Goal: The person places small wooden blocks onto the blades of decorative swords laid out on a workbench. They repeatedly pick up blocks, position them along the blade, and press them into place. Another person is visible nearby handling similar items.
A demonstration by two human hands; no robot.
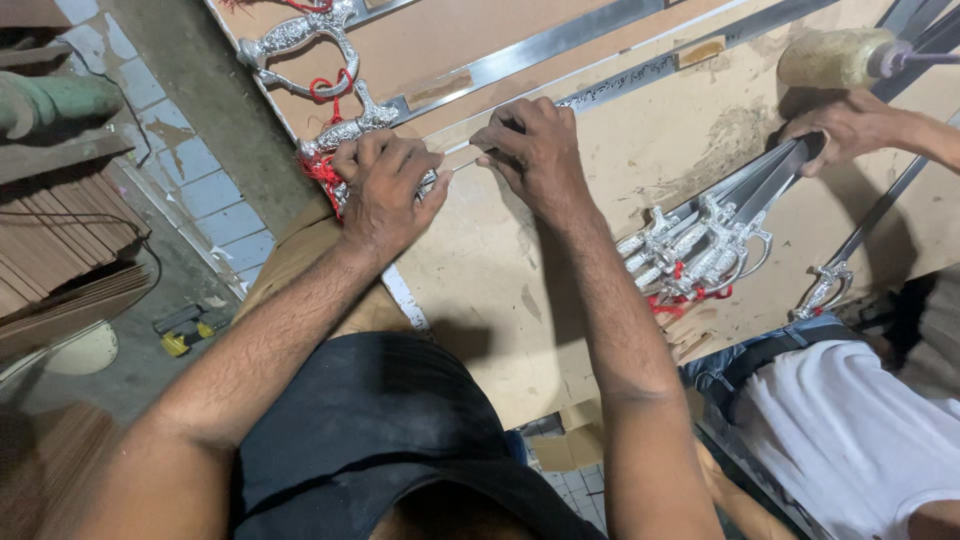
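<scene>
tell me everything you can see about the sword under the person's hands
The sword lies flat on a tan board, its blade running up to the right. The hilt is silvery, ornate metal with a curved guard and red cord tied round it. The blade looks like plain grey steel. The left hand covers the hilt end, and the right hand presses on the blade just beyond it.

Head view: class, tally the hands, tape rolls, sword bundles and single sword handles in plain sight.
Hands: 3 (left hand, right hand, both on one sword; co-worker's hand)
Tape rolls: 1
Sword bundles: 1
Single sword handles: 3
Total: 8
</scene>
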